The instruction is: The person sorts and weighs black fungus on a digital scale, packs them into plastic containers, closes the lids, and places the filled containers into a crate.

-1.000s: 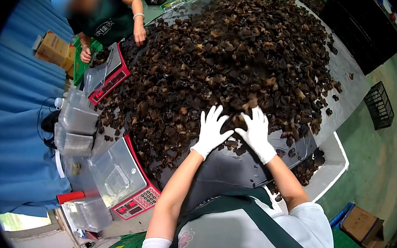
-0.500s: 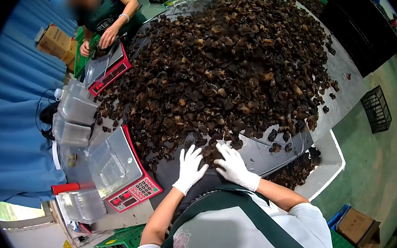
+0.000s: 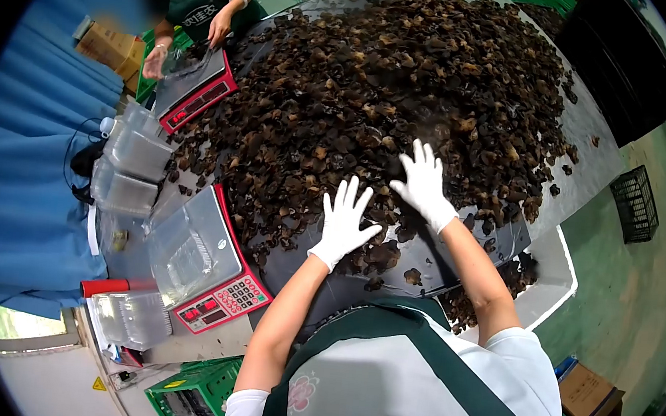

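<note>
A broad heap of dark brown, curled mushroom-like pieces (image 3: 392,93) covers much of the grey table (image 3: 588,144). My left hand (image 3: 343,223), in a white glove, lies over the heap's near edge with fingers spread. Farther forward and to the right, my right hand (image 3: 425,183), also white-gloved, rests on the pieces with its fingers apart. Neither hand holds anything. Some loose pieces (image 3: 381,254) lie just right of my left hand on the dark sheet. A red scale (image 3: 215,265) with a clear plastic container on it stands to the left.
A co-worker (image 3: 208,3) stands at the upper left by a second red scale (image 3: 199,99). Stacked clear containers (image 3: 127,176) line the left edge. A white box (image 3: 555,277) with pieces inside adjoins the table's right corner. A black crate (image 3: 635,205) is on the floor.
Both my hands have moved forward from the near edge onto the heap, the right one farther, and their fingers are more spread. The co-worker's hands have moved apart.
</note>
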The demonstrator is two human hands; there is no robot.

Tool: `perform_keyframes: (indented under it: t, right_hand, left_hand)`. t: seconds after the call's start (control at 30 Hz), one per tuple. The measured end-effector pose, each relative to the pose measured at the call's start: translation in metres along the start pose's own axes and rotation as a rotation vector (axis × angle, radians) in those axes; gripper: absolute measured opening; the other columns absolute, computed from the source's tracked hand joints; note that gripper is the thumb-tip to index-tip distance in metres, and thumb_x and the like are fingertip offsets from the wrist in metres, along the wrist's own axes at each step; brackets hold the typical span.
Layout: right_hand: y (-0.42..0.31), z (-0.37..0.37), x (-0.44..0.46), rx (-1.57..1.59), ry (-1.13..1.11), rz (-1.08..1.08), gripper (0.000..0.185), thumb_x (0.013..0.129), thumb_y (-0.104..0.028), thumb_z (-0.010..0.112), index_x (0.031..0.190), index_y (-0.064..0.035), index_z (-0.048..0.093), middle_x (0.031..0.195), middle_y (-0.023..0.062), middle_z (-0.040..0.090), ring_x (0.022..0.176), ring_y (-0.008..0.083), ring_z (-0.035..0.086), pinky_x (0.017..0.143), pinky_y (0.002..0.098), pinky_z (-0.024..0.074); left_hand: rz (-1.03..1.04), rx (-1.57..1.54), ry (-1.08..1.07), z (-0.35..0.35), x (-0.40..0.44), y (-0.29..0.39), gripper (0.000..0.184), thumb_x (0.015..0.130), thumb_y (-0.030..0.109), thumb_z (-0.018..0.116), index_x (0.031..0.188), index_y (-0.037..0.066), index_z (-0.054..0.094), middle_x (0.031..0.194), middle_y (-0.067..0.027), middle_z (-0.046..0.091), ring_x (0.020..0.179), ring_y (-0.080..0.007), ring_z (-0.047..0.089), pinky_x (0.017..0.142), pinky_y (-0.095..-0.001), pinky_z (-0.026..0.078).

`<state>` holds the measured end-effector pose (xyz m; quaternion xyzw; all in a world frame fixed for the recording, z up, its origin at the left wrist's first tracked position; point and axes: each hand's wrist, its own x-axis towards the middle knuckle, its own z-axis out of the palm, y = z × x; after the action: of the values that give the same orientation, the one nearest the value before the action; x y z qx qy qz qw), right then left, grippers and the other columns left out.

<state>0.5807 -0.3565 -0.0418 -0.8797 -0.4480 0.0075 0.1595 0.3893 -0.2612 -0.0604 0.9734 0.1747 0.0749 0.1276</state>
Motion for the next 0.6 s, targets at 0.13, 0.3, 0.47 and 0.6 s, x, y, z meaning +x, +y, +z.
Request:
perform_keyframes:
  t: [0.13, 0.3, 0.47, 0.6]
  right_hand:
    - [-0.028, 0.005, -0.060, 0.074, -0.223, -0.160, 0.040, 0.073, -0.035, 0.073, 0.097, -0.0045, 0.065, 0.145, 0.0227, 0.033, 0.136, 0.0398, 0.027, 0.107, 0.0579, 0.0266]
    - [-0.052, 0.008, -0.147, 0.150, -0.213, -0.399, 0.023, 0.076, -0.023, 0.069, 0.090, -0.0047, 0.066, 0.137, 0.0204, 0.044, 0.128, 0.0374, 0.039, 0.105, 0.0506, 0.0323]
    - [-0.040, -0.006, -0.152, 0.438, -0.146, -0.387, 0.018, 0.077, -0.018, 0.069, 0.092, -0.0075, 0.068, 0.122, 0.0117, 0.059, 0.116, 0.0304, 0.052, 0.095, 0.0399, 0.0440]
    - [-0.025, -0.010, -0.127, 0.331, 0.051, -0.240, 0.029, 0.076, -0.013, 0.068, 0.104, -0.0051, 0.063, 0.121, 0.0128, 0.058, 0.111, 0.0314, 0.054, 0.094, 0.0401, 0.0448]
  left_hand:
    - [0.039, 0.014, -0.070, 0.010, -0.032, 0.001, 0.067, 0.078, 0.047, 0.064, 0.136, 0.018, 0.047, 0.148, -0.0122, 0.032, 0.140, -0.0359, 0.021, 0.109, -0.0633, 0.012]
    - [-0.024, -0.067, -0.001, -0.008, -0.096, 0.001, 0.050, 0.080, 0.025, 0.067, 0.126, 0.013, 0.053, 0.140, -0.0116, 0.043, 0.136, -0.0323, 0.031, 0.110, -0.0584, 0.017]
    - [-0.113, -0.172, 0.164, -0.023, -0.113, -0.002, 0.048, 0.078, 0.023, 0.070, 0.122, 0.010, 0.054, 0.138, -0.0141, 0.045, 0.134, -0.0334, 0.036, 0.110, -0.0527, 0.021]
    - [-0.061, -0.220, 0.204, -0.030, -0.078, 0.004, 0.063, 0.078, 0.031, 0.070, 0.133, 0.010, 0.047, 0.146, -0.0160, 0.036, 0.136, -0.0348, 0.031, 0.110, -0.0541, 0.020]
